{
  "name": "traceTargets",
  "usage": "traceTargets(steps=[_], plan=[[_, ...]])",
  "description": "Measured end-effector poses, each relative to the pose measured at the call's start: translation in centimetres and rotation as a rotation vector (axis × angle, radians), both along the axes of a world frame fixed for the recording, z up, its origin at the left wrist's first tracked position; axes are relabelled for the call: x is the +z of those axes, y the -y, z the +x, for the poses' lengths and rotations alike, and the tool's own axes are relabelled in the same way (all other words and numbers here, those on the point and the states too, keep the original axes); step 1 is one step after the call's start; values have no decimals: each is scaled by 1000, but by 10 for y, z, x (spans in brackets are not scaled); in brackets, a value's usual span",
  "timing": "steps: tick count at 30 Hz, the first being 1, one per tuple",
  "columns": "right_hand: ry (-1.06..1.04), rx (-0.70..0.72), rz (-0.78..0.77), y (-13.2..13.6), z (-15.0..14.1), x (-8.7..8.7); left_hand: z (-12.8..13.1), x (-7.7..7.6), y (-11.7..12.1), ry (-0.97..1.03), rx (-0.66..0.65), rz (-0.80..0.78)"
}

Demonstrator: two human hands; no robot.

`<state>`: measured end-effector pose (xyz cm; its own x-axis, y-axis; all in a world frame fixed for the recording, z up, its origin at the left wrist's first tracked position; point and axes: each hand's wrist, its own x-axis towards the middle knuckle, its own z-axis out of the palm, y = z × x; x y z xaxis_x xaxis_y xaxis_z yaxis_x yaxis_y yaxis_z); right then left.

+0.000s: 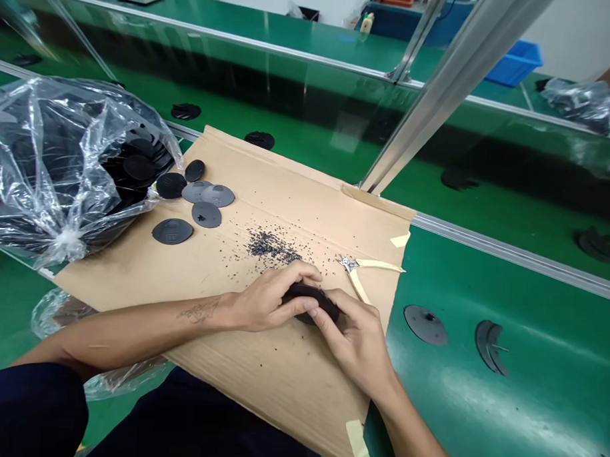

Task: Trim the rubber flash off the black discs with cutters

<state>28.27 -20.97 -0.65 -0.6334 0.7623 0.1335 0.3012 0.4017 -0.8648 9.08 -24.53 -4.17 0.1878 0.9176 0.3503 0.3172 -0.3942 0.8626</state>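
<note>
Disc (pixel 305 291), black and seen nearly edge-on, sits between a person's two bare hands just below the center of the head camera's frame. The left hand (pixel 265 300) grasps its left end, thumb along the near side and fingers curled over the far side. The right hand (pixel 359 330) clasps the right end, its thumb tip meeting the left thumb.

Beneath the hands, a cardboard sheet (pixel 319 402) slants across the middle of the frame, with strips of pale tape (pixel 359 444) at two of its corners on the right. Small black scraps (pixel 272 246) lie in a loose heap just beyond the left hand, and cutters (pixel 350 264) with spread cream handles rest near the right hand, on its far side.

At upper left, a clear plastic bag (pixel 69 180) bulges with dark round pieces, while loose discs (pixel 206 214), some overlapping, lie on the cardboard beside its mouth. At right, one flat gray-black disc (pixel 426 325) and a set of curved pieces (pixel 491 347) lie on the green tabletop (pixel 453 420). A metal post (pixel 454 94) leans through the upper right, near a blue bin (pixel 515 62) in the background.
</note>
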Motion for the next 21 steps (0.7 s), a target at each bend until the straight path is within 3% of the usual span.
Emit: traceTargets(steps=[4, 9, 16, 21], plan=[[-81, -42, 166, -1, 1, 0, -2, 5, -5, 136, -26, 86], [-161, -14, 328, -2, 2, -5, -4, 11, -8, 128, -56, 223], [-177, 10, 350, -1, 4, -9, -7, 14, -7, 78, -118, 240], [-133, 41, 286, -3, 1, -7, -3, 11, -8, 23, -80, 310]])
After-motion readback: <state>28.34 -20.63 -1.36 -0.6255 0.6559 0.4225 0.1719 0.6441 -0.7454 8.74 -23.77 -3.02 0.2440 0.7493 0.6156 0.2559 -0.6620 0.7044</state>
